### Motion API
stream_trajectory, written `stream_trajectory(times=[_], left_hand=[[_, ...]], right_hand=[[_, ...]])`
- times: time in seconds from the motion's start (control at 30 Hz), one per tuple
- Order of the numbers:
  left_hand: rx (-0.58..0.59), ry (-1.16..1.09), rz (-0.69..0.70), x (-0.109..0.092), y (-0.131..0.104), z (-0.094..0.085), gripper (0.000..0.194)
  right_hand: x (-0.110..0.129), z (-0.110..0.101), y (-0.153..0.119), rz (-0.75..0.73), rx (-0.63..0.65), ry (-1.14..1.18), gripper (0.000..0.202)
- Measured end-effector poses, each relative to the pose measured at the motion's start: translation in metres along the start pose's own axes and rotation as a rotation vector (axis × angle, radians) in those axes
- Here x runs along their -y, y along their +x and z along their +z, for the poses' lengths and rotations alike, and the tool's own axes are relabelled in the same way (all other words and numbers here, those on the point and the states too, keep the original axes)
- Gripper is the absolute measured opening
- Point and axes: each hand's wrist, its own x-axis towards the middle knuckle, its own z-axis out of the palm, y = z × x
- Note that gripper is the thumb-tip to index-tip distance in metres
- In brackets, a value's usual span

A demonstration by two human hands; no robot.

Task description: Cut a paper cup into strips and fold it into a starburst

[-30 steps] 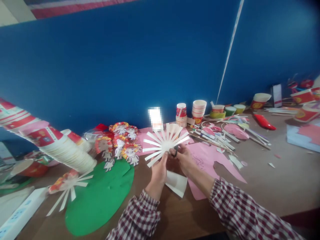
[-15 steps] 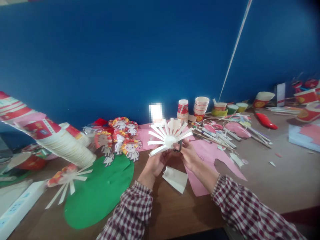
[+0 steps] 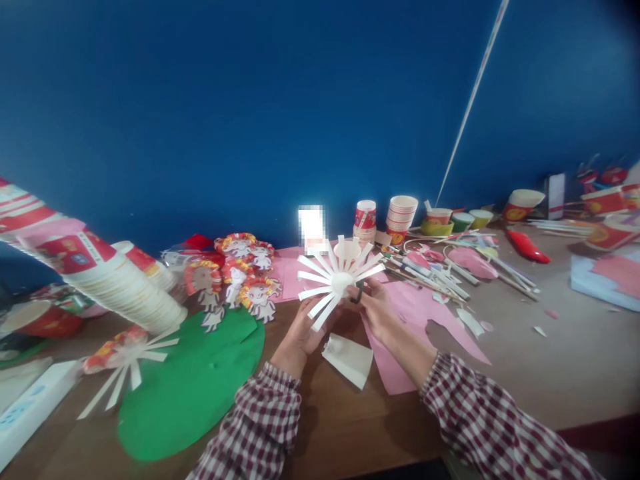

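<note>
Before me is a paper cup (image 3: 341, 285) cut into white strips that fan outward from its round base. My left hand (image 3: 306, 331) grips it from below left, the fingers partly hidden behind the strips. My right hand (image 3: 379, 311) is closed at the cup's right side around a black loop, which looks like the handle of scissors (image 3: 357, 291); their blades are hidden. A loose white piece of cut cup (image 3: 349, 360) lies on the table just below my hands. Pink paper (image 3: 395, 373) spreads beneath and to the right of my right hand.
A green paper oval (image 3: 195, 393) lies left, beside another strip-cut cup (image 3: 134, 365). A long leaning cup stack (image 3: 135, 293) and several paper figures (image 3: 260, 297) stand behind. Upright cups (image 3: 403, 217), sticks (image 3: 445, 277) and a red marker-like object (image 3: 529, 247) lie along the back and right.
The lower-left strips of the cup have swung downward and spread further apart. Both hands keep their grip in nearly the same place, and the view has shifted slightly.
</note>
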Motion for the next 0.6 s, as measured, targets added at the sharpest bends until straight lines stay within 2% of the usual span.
stream_trajectory(times=[0.2,0.33,0.53,0.6], left_hand=[[0.065,0.037,-0.023,-0.0058,-0.0044,0.0027,0.024],[0.023,0.054,-0.045,-0.0089,-0.007,0.0028,0.026],[0.076,0.138,0.01,-0.0048,-0.0065,-0.0025,0.029],[0.047,0.118,-0.011,-0.0044,-0.0061,-0.0021,0.03]], right_hand=[[0.0036,-0.0005,-0.0009,-0.033,-0.021,-0.067,0.036],[0.0057,0.0001,-0.0014,-0.079,-0.061,-0.162,0.034],[0.0006,-0.0027,0.0002,-0.125,-0.108,-0.277,0.028],[0.0004,-0.0028,0.0,-0.117,-0.11,-0.278,0.028]])
